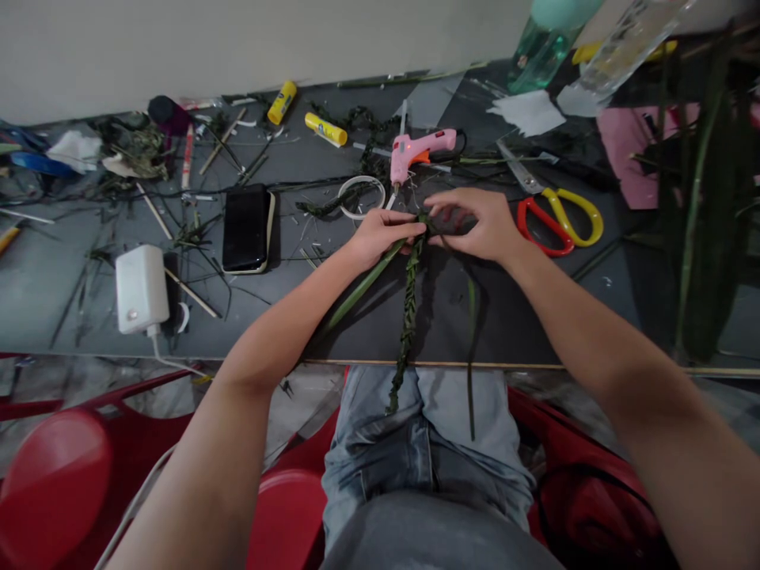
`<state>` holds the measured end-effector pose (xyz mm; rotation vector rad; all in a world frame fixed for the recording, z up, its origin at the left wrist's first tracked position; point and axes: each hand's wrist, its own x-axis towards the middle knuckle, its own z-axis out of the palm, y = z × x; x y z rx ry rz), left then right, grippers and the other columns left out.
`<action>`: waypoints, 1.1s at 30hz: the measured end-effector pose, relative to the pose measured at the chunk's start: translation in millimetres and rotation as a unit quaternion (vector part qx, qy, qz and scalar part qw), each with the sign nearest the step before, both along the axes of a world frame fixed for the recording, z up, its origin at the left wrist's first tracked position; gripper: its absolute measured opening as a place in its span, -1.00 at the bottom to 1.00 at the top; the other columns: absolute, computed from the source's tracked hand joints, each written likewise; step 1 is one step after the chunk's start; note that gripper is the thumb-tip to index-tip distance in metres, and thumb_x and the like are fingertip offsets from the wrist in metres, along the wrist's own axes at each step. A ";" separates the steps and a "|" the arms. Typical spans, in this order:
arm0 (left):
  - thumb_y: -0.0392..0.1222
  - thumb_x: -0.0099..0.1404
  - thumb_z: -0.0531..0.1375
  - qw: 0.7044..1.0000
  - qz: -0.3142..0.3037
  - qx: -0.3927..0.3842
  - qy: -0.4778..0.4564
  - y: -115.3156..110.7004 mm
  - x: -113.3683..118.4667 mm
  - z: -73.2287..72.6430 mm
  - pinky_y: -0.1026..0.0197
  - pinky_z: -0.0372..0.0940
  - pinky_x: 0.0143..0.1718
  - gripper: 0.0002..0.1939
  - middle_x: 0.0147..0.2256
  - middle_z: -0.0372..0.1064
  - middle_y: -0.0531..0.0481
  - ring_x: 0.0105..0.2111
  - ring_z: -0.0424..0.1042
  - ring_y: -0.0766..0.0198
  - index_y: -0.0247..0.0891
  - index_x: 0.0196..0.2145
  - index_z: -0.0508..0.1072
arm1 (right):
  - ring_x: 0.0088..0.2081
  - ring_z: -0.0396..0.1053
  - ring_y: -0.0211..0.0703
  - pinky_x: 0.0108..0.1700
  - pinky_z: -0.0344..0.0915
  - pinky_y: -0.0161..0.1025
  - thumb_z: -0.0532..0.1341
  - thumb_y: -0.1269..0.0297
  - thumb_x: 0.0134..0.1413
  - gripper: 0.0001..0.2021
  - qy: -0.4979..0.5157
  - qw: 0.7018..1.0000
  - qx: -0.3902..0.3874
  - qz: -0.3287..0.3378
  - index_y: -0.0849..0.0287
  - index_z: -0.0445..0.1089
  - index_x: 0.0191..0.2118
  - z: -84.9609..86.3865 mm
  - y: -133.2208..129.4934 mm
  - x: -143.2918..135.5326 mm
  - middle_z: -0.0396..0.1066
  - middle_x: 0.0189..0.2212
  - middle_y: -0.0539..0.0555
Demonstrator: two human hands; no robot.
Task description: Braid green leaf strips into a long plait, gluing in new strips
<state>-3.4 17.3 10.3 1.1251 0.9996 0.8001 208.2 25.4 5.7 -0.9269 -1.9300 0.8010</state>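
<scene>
A braid of dark green leaf strips (409, 305) hangs from my left hand (380, 236) over the table edge to my lap. My left thumb and fingers pinch its upper end. One loose green strip (365, 285) slants down to the left from the pinch. Another thin strip (472, 356) trails down on the right, past the edge. Close beside the braid's top is my right hand (478, 222), fingers curved, with a gap between thumb and forefinger. Its fingertips are by the strips; nothing gripped shows between them.
A pink glue gun (412, 152) lies just beyond my hands, near a white ring (362, 196). Scissors (555, 210) lie to the right, near long leaves (704, 214). Leftward are a phone (246, 229), a white power bank (142, 289) and scattered scraps. Yellow glue sticks (325, 129) lie behind.
</scene>
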 end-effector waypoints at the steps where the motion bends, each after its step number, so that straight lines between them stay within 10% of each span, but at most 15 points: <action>1: -0.27 0.11 0.39 1.000 0.005 -0.002 0.009 0.1 -0.5 0.7 0.37 0.27 -0.53 -0.94 -0.59 0.35 0.11 -0.58 0.30 0.48 -0.32 -0.46 0.61 | -0.25 0.48 -0.09 -0.24 0.40 -0.17 0.54 0.02 -0.22 -0.60 -0.010 1.000 0.016 0.012 -0.01 0.61 -0.19 0.9 -1.7 -1.4 0.57 -0.24 0.05; 7: -0.32 0.09 0.35 0.996 -0.007 0.051 0.080 -1.7 -2.4 6.6 0.37 0.15 -0.57 -0.97 -0.61 0.33 0.14 -0.62 0.21 0.51 -0.32 -0.46 0.64 | -0.24 0.50 -0.05 -0.09 0.42 -0.06 0.37 -0.14 0.08 -0.73 -0.029 0.999 0.014 0.005 -0.09 0.62 -0.38 8.1 -6.7 -0.5 0.58 -0.27 0.05; 26: -0.10 0.22 0.28 0.954 -0.086 0.233 0.167 2.0 -5.2 -5.2 0.26 -0.02 -0.48 -0.77 -0.63 0.14 0.14 -0.57 0.06 0.44 -0.28 -0.50 0.59 | -0.21 0.51 0.00 -0.07 0.44 -0.01 0.37 -0.09 0.11 -0.81 -0.015 0.999 -0.011 -0.027 -0.16 0.63 -0.34 -6.8 -4.2 -5.3 0.57 -0.29 0.04; 33: -0.13 0.24 0.24 0.941 -0.064 0.276 0.186 1.0 -2.9 -10.2 0.28 0.18 -0.36 -0.78 -0.52 0.43 0.09 -0.49 0.29 0.40 -0.30 -0.40 0.65 | -0.30 0.47 -0.06 -0.17 0.40 -0.09 0.42 -0.08 0.04 -0.75 0.015 0.995 0.020 -0.093 -0.03 0.59 -0.38 -7.7 -9.7 -14.5 0.53 -0.36 0.06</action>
